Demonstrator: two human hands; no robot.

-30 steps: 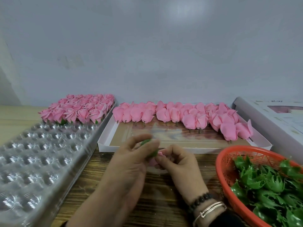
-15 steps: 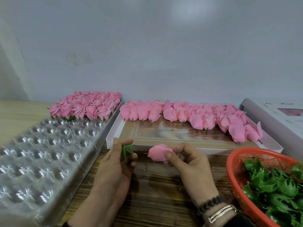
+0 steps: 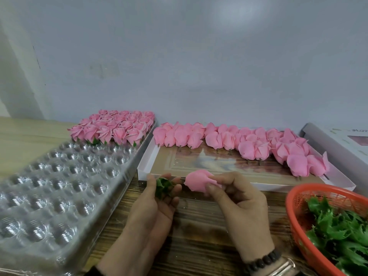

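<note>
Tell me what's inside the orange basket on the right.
Green leafy calyx pieces lie loosely piled in the orange basket. They cover its bottom, and its right part runs out of frame, so I cannot tell how deep the pile is.

One second ago the two hands were pressed together in the lower centre of the frame, and the pink bud was almost hidden between them. Now they are apart. The left hand (image 3: 157, 200) holds the green calyx (image 3: 163, 186) alone, and the right hand (image 3: 241, 198) pinches the pink bud (image 3: 196, 182), fully in view just to the right.
</note>
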